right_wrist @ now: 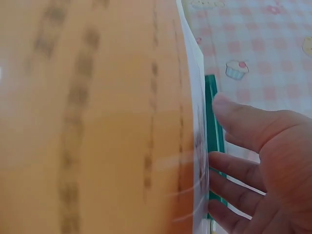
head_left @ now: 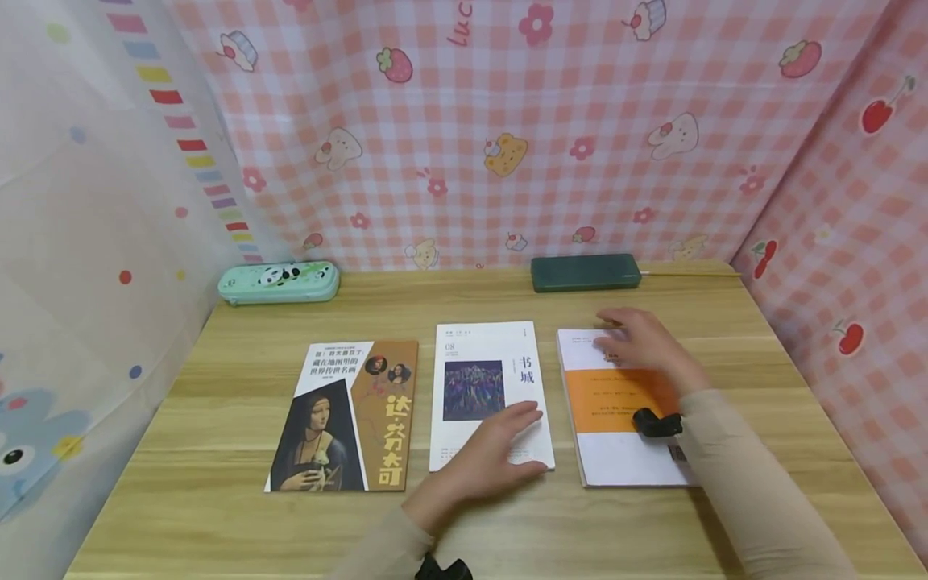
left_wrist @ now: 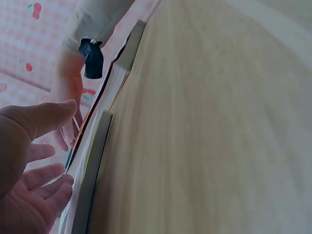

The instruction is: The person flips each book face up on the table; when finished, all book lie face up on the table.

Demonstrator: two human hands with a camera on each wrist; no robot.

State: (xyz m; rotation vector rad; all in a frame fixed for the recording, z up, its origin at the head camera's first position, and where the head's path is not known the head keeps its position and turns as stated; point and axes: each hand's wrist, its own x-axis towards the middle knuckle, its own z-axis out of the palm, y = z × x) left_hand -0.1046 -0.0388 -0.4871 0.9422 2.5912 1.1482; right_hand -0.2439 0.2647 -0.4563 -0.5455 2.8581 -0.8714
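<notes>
Three books lie in a row on the wooden table. My left hand (head_left: 493, 455) hovers over the lower right of the middle white book (head_left: 474, 346), thumb and fingers spread, nothing held. In the left wrist view, its fingers (left_wrist: 48, 178) are beside the book edges. Over the top of the right-hand book (head_left: 623, 459), white with an orange band, is my right hand (head_left: 641, 346), slightly blurred. In the right wrist view its fingers (right_wrist: 236, 168) are loosely extended near that book's edge; contact cannot be told. The left book (head_left: 387, 370) carries a portrait and brown panel.
A mint panda pencil case (head_left: 279, 282) sits at the table's back left. Toward the back right is a dark green case (head_left: 586, 272), with a thin yellowish stick (head_left: 692, 274) beside it. A pink checked curtain (head_left: 464, 161) hangs behind the table (head_left: 196, 435).
</notes>
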